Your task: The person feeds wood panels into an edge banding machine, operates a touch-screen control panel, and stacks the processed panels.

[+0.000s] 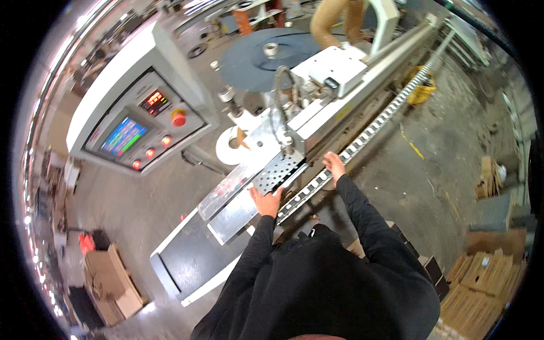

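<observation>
My left hand (pixel 266 202) lies at the near edge of a machine bed, its thumb spread from its fingers. It touches the smooth metal plate (pixel 233 218), just below a dark perforated plate (pixel 277 173). Farther right, my right hand (pixel 335 165) is over the long roller rail (pixel 362 137), fingers loosely bent and apart, with nothing visible in them. Whether its fingertips touch the rail is hard to tell. Beyond the perforated plate stands the machine's head (pixel 287 143) with a flexible metal hose (pixel 277 93).
A control cabinet (pixel 139 122) with a lit screen and red buttons stands at left. Behind the machine are a round dark turntable (pixel 266 56) and a white tape roll (pixel 229 146). Cardboard boxes (pixel 481 289) are stacked at lower right; an opened carton (pixel 110 283) sits at lower left.
</observation>
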The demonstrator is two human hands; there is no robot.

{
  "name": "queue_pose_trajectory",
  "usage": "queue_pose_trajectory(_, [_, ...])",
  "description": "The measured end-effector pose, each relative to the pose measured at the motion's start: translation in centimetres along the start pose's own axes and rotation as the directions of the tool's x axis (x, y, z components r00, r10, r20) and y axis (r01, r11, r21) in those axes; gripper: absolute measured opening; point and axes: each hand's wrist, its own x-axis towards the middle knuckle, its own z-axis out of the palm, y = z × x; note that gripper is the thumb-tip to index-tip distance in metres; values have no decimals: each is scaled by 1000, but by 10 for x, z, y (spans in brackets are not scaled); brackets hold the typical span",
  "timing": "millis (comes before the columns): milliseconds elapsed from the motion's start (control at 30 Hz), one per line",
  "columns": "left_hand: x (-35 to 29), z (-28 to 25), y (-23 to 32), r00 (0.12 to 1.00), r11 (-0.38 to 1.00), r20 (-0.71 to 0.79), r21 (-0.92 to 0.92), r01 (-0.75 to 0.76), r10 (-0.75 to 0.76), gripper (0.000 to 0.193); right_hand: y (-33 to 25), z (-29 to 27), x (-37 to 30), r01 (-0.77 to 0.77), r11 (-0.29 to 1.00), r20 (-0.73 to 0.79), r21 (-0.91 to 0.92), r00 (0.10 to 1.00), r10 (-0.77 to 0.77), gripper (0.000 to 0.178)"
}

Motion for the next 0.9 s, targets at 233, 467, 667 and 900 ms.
queue_pose_trajectory(233, [-12,7,-35,949,977,-306,-167,-133,76,55,90,-43,-96,145,986,-42,85,989,-141,28])
queue_pose_trajectory(467, [-14,10,-34,964,975,-236,-155,-162,123,55,205,-126,-193,10,992,-208,-124,977,-35,28])
queue_pose_trajectory(667, [-13,9,-32,944,967,-278,-128,-220,178,55,130,-109,-281,-32,787,-88,-616,996,-29,38])
queue_pose_trajectory(900, [-59,-13,-39,907,835,-307,-382,-396,289,44,179,-173,-294,-67,572,-51,-817,998,44,53])
